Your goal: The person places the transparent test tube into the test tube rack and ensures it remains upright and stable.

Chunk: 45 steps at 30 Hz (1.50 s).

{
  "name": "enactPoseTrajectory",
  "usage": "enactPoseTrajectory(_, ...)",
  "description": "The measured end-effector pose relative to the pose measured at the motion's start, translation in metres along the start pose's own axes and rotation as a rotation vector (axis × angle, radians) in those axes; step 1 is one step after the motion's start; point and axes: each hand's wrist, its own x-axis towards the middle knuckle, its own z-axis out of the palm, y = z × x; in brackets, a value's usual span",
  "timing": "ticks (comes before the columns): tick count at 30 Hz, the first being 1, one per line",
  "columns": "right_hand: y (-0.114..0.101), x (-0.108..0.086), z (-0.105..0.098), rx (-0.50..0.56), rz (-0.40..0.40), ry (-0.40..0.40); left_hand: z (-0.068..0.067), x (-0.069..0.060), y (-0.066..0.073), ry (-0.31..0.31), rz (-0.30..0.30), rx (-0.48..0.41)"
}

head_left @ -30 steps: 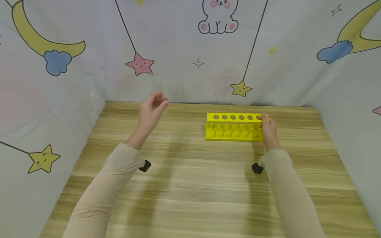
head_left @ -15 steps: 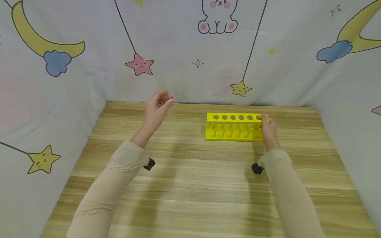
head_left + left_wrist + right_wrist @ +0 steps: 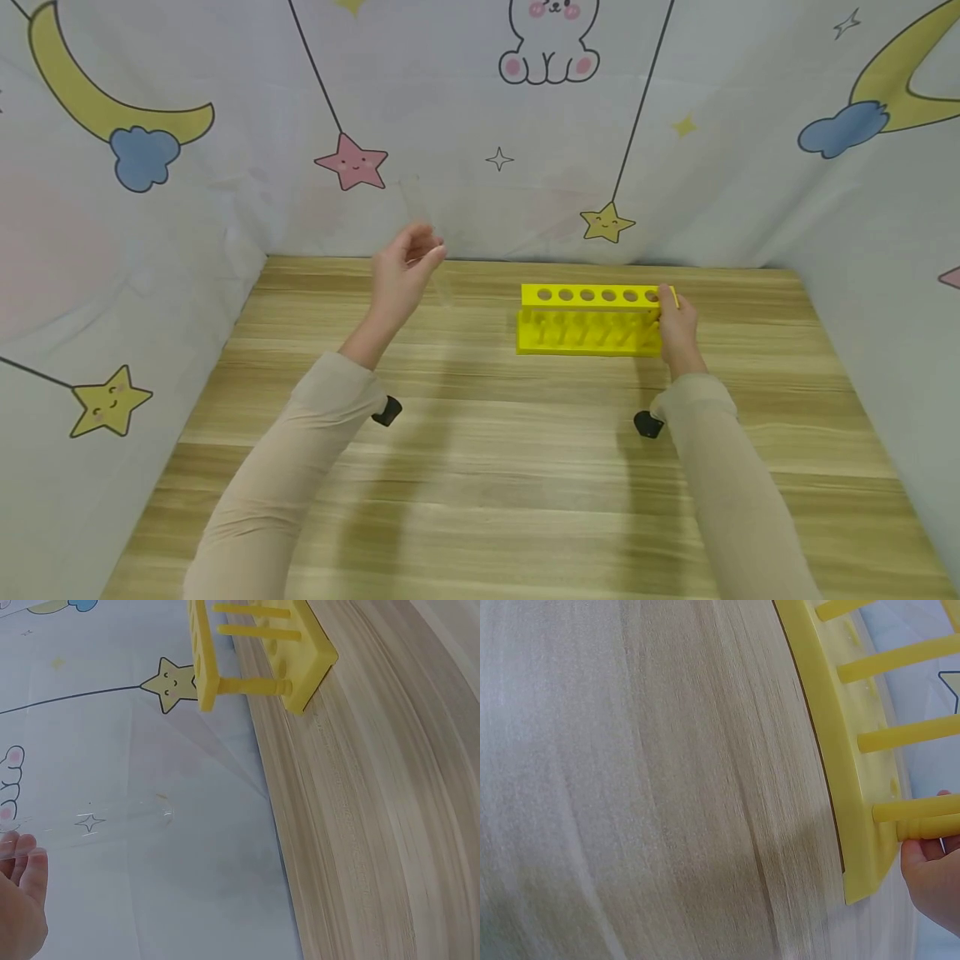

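Note:
A clear tube (image 3: 413,200) is pinched in the left hand (image 3: 401,271), tilted, its upper end leaning left and its lower end near the table's back edge. In the left wrist view the transparent tube (image 3: 112,823) reaches right from the fingertips of the left hand (image 3: 22,900). A yellow rack (image 3: 588,344) with a row of round holes in its top stands on the table, right of the left hand. The right hand (image 3: 678,333) grips its right end; in the right wrist view the right hand (image 3: 937,881) holds the end post of the rack (image 3: 855,787).
The wooden table (image 3: 495,467) meets a printed cloth backdrop (image 3: 450,108) behind, with cloth on both sides too. A black piece (image 3: 387,411) sits at the left cuff and another black piece (image 3: 648,424) at the right cuff.
The left hand has moved right and slightly away from the body with the clear tube, closer to the rack. The right hand and the rack have stayed in place.

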Motion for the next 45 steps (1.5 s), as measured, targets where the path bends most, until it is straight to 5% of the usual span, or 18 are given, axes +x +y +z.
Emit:
enactPoseTrajectory(23, -0.002, 0.004, -0.002, -0.002, 0.019, -0.014, 0.020, 0.003, -0.002, 0.002, -0.014, -0.031)
enactPoseTrajectory(33, -0.003, 0.004, -0.001, 0.017, 0.031, -0.003, 0.033, 0.013, -0.030, 0.008, 0.000, -0.037)
enactPoseTrajectory(45, -0.004, 0.004, -0.001, 0.007, 0.036, -0.010, 0.046, 0.012, -0.022, -0.012, -0.002, -0.040)
